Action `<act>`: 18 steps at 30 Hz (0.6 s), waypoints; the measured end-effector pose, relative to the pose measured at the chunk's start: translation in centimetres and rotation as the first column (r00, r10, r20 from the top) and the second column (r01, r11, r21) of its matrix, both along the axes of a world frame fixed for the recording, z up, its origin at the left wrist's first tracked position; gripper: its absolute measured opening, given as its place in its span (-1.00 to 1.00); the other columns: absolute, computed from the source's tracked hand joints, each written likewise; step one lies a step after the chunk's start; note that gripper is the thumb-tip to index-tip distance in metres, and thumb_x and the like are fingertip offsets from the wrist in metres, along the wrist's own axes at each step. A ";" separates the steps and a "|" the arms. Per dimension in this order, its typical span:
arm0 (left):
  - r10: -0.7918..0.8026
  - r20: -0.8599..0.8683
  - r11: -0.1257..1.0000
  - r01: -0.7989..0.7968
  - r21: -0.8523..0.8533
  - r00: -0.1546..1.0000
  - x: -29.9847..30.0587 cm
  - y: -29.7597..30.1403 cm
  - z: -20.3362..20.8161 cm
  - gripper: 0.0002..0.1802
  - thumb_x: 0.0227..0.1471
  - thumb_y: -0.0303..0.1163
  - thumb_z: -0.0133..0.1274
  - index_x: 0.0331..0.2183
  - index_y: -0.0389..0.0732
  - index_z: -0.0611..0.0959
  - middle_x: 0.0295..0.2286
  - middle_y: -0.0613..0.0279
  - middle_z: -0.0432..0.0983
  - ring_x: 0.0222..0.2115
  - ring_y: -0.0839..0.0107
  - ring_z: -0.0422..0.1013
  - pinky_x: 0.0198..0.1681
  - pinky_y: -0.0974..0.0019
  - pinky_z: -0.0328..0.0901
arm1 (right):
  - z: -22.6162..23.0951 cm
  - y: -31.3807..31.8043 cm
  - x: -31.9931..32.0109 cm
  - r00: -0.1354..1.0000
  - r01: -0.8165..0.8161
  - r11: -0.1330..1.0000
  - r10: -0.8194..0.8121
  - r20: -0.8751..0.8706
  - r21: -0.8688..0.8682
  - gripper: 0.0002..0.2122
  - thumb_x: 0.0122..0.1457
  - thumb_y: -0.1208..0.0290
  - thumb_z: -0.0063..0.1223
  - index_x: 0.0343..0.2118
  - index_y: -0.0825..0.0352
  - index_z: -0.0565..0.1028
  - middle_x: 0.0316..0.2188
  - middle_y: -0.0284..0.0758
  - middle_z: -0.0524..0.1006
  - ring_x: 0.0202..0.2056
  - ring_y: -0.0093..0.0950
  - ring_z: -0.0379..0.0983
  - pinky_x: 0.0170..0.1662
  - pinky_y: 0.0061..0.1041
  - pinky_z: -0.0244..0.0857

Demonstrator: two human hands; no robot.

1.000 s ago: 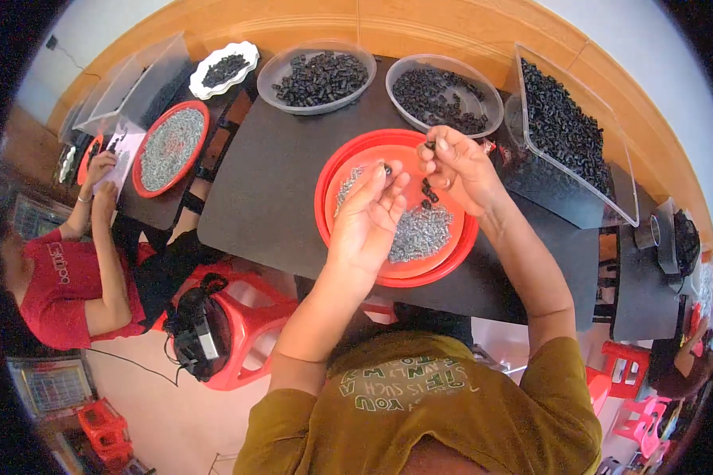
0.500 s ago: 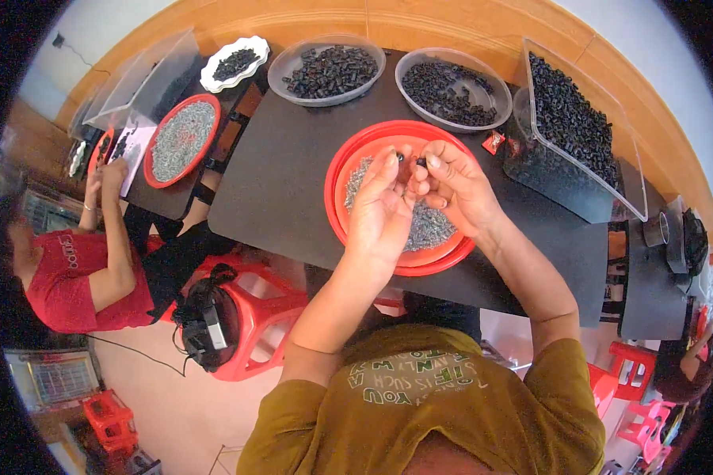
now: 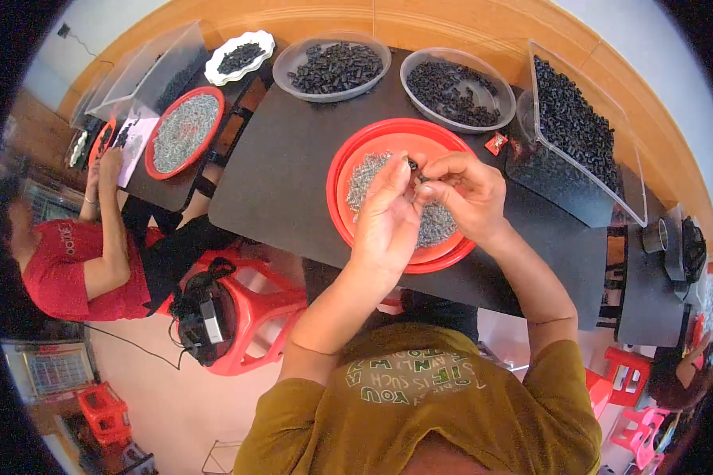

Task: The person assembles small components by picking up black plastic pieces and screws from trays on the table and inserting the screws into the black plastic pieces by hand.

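Note:
My left hand [image 3: 387, 210] is palm up, with a small black plastic part [image 3: 412, 164] pinched near the thumb tip. Against it, my right hand [image 3: 471, 194] has its thumb and fingers closed together, with a dark bit showing at their tips; the exact fit of the pieces is too small to make out. Both hands hover over a round red tray [image 3: 335, 190] piled with small silvery metal pieces [image 3: 363, 180]. The hands cover the middle of that pile.
Two clear round bowls [image 3: 281, 79] [image 3: 509, 111] of black parts stand at the back of the dark table [image 3: 269, 190]. At right is a clear bin [image 3: 562, 178] of black parts, beside a red wrapper [image 3: 496, 143]. A person in red [image 3: 63, 269] works at the left table.
My right hand has turned and its fingertips have come in against the left hand's fingers. The black pieces, held apart before, are now close together. My left hand has barely moved.

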State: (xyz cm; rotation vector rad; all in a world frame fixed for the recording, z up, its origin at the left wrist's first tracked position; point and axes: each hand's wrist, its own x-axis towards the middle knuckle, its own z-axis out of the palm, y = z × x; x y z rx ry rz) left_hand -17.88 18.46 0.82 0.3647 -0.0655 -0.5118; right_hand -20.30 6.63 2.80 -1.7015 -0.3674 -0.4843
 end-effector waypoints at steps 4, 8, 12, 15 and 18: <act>0.011 0.037 1.000 -0.011 -0.020 0.999 -0.3 0.0 0.0 -0.76 -0.14 -0.37 -0.03 -0.31 -0.13 0.46 -0.31 0.33 0.37 -0.28 0.51 0.25 -0.20 0.41 0.11 | -0.4 -0.2 0.1 0.990 0.071 0.993 -0.058 0.128 -0.096 -0.89 -0.15 0.64 0.01 -0.49 0.41 0.41 -0.49 -0.30 0.44 -0.50 -0.61 0.39 -0.49 -0.69 0.30; -0.005 0.047 1.000 0.006 -0.025 0.999 -0.5 0.0 0.2 -0.76 -0.13 -0.37 -0.03 -0.31 -0.14 0.46 -0.30 0.34 0.37 -0.27 0.51 0.25 -0.19 0.41 0.11 | -0.5 0.1 -0.2 0.997 0.019 1.000 -0.020 0.071 0.017 -0.90 -0.15 0.64 0.02 -0.50 0.41 0.41 -0.48 -0.29 0.43 -0.51 -0.62 0.36 -0.50 -0.69 0.26; 0.008 0.054 1.000 -0.007 -0.005 0.999 -0.6 0.2 0.1 -0.77 -0.13 -0.37 -0.03 -0.32 -0.15 0.46 -0.30 0.33 0.37 -0.25 0.50 0.25 -0.18 0.40 0.11 | -0.3 0.6 -0.3 0.999 -0.036 0.986 0.033 0.022 0.165 -0.90 -0.14 0.64 0.01 -0.49 0.42 0.40 -0.49 -0.29 0.43 -0.47 -0.61 0.35 -0.47 -0.68 0.25; 0.029 0.093 1.000 -0.029 -0.003 0.995 -0.7 0.2 0.2 -0.77 -0.13 -0.37 -0.03 -0.31 -0.17 0.47 -0.30 0.31 0.37 -0.25 0.49 0.25 -0.17 0.40 0.11 | -0.5 0.5 -0.2 0.996 -0.019 0.997 0.012 0.094 0.073 -0.90 -0.13 0.65 0.00 -0.49 0.42 0.38 -0.49 -0.28 0.42 -0.45 -0.59 0.35 -0.40 -0.67 0.25; 0.094 0.098 0.996 -0.093 -0.015 0.991 -0.8 0.1 0.6 -0.80 -0.12 -0.46 -0.05 -0.34 -0.23 0.50 -0.34 0.18 0.40 -0.32 0.46 0.29 -0.24 0.42 0.17 | -0.4 0.8 -0.5 0.998 -0.026 0.987 0.017 0.059 0.157 -0.91 -0.12 0.65 -0.01 -0.49 0.42 0.38 -0.49 -0.28 0.42 -0.42 -0.59 0.35 -0.35 -0.66 0.24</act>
